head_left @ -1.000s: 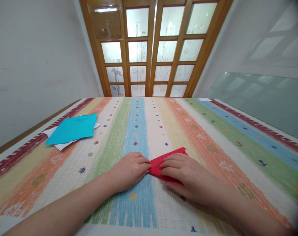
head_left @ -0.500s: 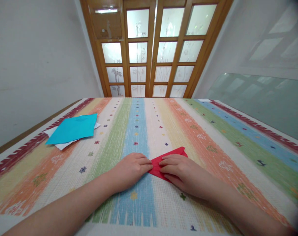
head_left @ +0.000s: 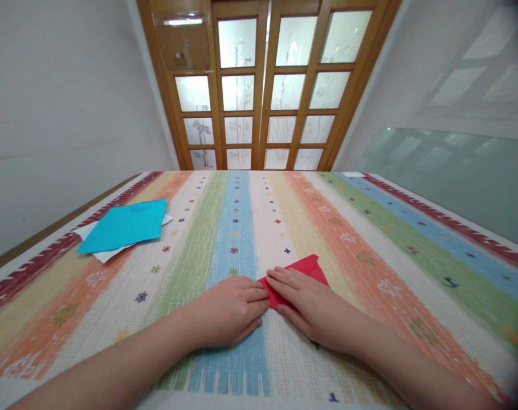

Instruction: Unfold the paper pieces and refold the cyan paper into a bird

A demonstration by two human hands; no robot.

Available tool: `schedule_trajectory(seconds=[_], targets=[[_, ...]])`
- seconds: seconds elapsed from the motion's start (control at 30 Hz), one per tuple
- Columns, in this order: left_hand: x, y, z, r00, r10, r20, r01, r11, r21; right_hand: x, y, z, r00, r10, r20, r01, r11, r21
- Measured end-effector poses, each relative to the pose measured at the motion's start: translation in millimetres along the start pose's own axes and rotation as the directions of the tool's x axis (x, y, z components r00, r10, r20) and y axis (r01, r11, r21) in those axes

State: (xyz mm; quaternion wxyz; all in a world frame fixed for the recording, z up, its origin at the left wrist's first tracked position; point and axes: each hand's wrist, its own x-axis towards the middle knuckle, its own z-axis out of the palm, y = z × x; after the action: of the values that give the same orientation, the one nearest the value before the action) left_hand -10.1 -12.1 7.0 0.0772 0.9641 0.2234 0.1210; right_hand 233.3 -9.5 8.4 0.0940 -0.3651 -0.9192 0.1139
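A red sheet of paper [head_left: 304,269], folded into a pointed shape, lies on the striped tablecloth in front of me. My left hand [head_left: 233,307] is at its left tip, the fingers closed together over the corner and the thumb hidden. Across the middle of the red paper rests my right hand [head_left: 304,304], its fingers stretched out and pressing it flat, with their tips close to the left fingertips. The right hand covers much of the lower part of the paper.
To the left lies a blue sheet of paper [head_left: 126,225] on top of white paper [head_left: 107,255]. The striped tablecloth [head_left: 207,239] spreads over the table. Beyond it stand wooden glass-paned doors [head_left: 259,71], and a pale glass panel [head_left: 451,182] leans at the right wall.
My right hand has slid left along the red paper towards the tip, its fingers now flatter. My left hand has shifted slightly lower. The blue paper stays put.
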Motion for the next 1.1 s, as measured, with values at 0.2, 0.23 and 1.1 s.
schedule_trajectory(seconds=[0.2, 0.23, 1.1], targets=[[0.7, 0.3, -0.6, 1.0, 0.012, -0.022, -0.012, 1.0, 0.018, 2.3, 1.3, 8.5, 0.997, 0.019, 0.077, -0.016, 0.999, -0.037], [0.7, 0.3, -0.6, 0.999, 0.009, -0.031, -0.009, 1.0, 0.024, 2.9, 1.2, 8.8, 0.996, 0.024, 0.092, -0.02, 0.999, -0.039], [-3.2, 22.7, -1.8, 0.907, -0.403, 0.118, 0.299, 0.816, 0.494, 0.3, 6.4, 11.5, 0.985, 0.136, 0.108, -0.133, 0.99, -0.035]])
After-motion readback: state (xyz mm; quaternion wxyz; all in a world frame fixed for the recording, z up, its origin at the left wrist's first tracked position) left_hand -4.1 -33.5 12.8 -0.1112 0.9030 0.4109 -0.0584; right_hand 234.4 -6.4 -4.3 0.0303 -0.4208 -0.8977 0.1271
